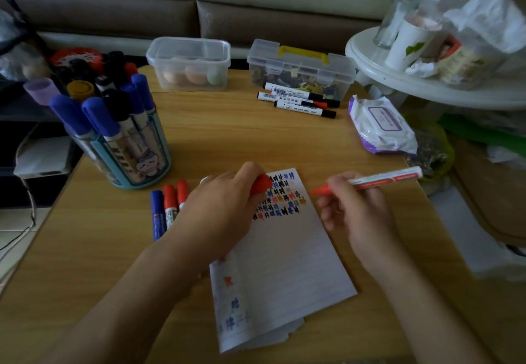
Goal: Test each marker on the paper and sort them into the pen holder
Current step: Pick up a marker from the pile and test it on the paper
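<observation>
Fingers of the right hand (353,207) pinch a slim uncapped red marker (378,180); left hand (225,207) clasps its conical cap (261,183).

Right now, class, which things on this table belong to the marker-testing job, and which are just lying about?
Part of the job:
red marker in the right hand
red cap in the left hand
paper
pen holder
loose markers

Just lying about:
egg box
handled box
wipes pack

Uncapped red marker (370,182) points to nine o'clock over the scribbled paper (284,255); full pen holder (133,150) stands at ten o'clock.
</observation>
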